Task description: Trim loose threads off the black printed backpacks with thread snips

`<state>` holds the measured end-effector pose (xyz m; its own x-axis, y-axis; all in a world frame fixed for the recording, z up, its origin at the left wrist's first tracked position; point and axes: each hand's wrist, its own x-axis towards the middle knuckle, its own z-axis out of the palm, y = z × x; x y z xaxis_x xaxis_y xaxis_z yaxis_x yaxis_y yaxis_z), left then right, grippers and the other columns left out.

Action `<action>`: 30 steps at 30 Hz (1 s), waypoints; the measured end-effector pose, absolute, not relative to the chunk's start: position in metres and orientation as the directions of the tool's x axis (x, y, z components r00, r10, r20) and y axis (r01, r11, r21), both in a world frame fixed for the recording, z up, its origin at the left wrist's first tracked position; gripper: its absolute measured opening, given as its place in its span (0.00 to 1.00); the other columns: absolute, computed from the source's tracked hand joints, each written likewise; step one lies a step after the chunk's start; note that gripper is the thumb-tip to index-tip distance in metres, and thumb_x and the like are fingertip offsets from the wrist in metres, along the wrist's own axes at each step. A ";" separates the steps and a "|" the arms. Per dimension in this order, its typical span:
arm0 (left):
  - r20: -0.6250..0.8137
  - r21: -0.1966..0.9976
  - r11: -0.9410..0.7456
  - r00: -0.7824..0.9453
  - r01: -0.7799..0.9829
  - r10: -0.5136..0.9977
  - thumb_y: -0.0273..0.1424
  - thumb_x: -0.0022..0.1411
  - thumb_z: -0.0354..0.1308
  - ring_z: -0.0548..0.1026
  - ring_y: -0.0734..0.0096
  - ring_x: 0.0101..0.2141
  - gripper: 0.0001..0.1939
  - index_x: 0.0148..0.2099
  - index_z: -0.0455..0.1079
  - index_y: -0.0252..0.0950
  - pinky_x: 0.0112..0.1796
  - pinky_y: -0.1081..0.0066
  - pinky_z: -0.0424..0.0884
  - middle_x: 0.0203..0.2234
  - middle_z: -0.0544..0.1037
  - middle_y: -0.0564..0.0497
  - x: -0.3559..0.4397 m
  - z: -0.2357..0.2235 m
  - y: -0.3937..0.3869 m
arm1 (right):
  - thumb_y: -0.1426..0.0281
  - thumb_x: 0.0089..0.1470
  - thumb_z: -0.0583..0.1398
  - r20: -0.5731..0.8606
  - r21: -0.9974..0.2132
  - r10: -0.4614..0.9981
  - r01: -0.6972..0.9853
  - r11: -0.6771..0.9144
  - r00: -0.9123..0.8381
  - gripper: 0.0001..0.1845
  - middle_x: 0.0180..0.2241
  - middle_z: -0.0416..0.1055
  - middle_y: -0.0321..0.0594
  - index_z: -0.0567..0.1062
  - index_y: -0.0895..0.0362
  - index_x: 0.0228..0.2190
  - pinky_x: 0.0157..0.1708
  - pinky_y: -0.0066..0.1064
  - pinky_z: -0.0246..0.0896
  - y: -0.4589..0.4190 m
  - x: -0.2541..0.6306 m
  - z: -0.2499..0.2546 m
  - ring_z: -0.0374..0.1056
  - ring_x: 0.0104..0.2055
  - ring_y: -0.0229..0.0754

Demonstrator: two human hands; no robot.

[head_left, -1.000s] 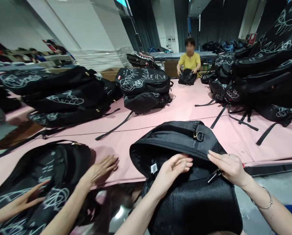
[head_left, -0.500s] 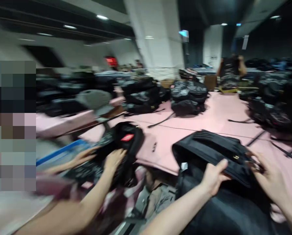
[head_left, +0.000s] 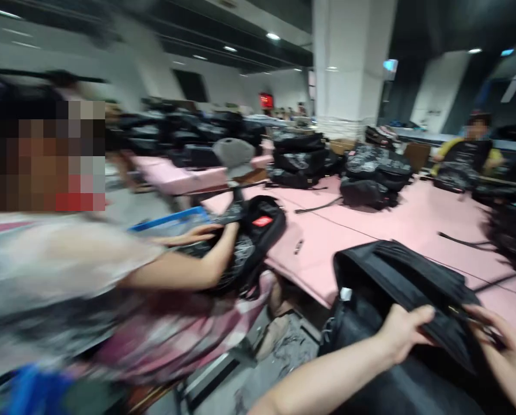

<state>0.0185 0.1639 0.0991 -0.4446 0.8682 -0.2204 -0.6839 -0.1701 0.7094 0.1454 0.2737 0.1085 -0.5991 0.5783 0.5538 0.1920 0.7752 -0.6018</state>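
Observation:
A plain black backpack (head_left: 396,276) stands open at the near edge of the pink table (head_left: 370,230), in the lower right of the head view. My left hand (head_left: 402,331) is closed on the edge of its open top flap. My right hand (head_left: 506,351) sits at the right end of the same flap, fingers on the fabric; motion blur hides how it grips. To my left a co-worker (head_left: 68,276) holds another black backpack (head_left: 253,242) with a red label in both hands.
Stacks of black printed backpacks (head_left: 370,173) lie across the pink table and on tables further left. A person in yellow (head_left: 474,144) works at the far end. A white pillar (head_left: 348,69) rises behind. Straps trail over the table.
The view has swung left and up, bringing the co-worker into sight. My hands stayed on the backpack's flap. The co-worker lifted the neighbouring backpack off the table toward the body.

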 end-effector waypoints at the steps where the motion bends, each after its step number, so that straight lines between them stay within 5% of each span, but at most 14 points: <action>1: -0.222 0.707 -0.173 -0.448 -0.685 0.866 0.39 0.38 0.67 0.74 0.64 0.27 0.22 0.34 0.74 0.29 0.30 0.61 0.72 0.28 0.77 0.43 0.016 0.102 0.162 | 0.63 0.50 0.56 0.529 -0.604 0.575 0.200 0.772 -0.624 0.14 0.36 0.73 0.40 0.71 0.52 0.40 0.31 0.32 0.70 0.272 0.150 0.109 0.72 0.36 0.46; 5: -0.268 0.696 -0.107 -0.394 -0.710 0.879 0.34 0.47 0.64 0.76 0.62 0.31 0.14 0.33 0.74 0.26 0.36 0.60 0.73 0.29 0.79 0.42 0.004 0.107 0.167 | 0.63 0.50 0.58 0.459 -0.666 0.734 0.354 0.657 -0.500 0.20 0.34 0.72 0.42 0.63 0.56 0.45 0.30 0.31 0.69 0.260 0.161 0.110 0.71 0.33 0.43; 7: -0.292 0.691 -0.087 -0.388 -0.718 0.874 0.32 0.46 0.65 0.76 0.61 0.33 0.13 0.33 0.74 0.26 0.37 0.60 0.73 0.30 0.79 0.42 0.000 0.108 0.171 | 0.66 0.54 0.55 0.490 -0.641 0.746 0.394 0.658 -0.451 0.14 0.31 0.71 0.41 0.63 0.57 0.42 0.29 0.29 0.67 0.252 0.162 0.111 0.70 0.30 0.41; 19: -0.336 0.706 -0.061 -0.409 -0.706 0.848 0.30 0.44 0.66 0.77 0.61 0.33 0.14 0.34 0.73 0.26 0.36 0.65 0.76 0.30 0.79 0.44 0.003 0.113 0.177 | 0.72 0.56 0.53 0.698 -0.355 0.540 0.427 0.831 -0.471 0.10 0.32 0.75 0.45 0.67 0.59 0.41 0.30 0.29 0.66 0.230 0.157 0.099 0.72 0.29 0.41; 30: -0.321 0.737 -0.058 -0.424 -0.674 0.847 0.32 0.41 0.68 0.77 0.58 0.34 0.15 0.32 0.74 0.28 0.35 0.63 0.76 0.28 0.80 0.45 0.009 0.114 0.175 | 0.70 0.57 0.51 0.602 -0.475 0.658 0.459 0.751 -0.453 0.08 0.29 0.74 0.40 0.67 0.58 0.38 0.28 0.26 0.63 0.222 0.155 0.103 0.71 0.27 0.39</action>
<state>0.0089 0.1751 0.1142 -0.4243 0.8469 -0.3207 -0.6736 -0.0585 0.7367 0.1547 0.2219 0.1035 -0.4534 0.6575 0.6017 0.4586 0.7510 -0.4751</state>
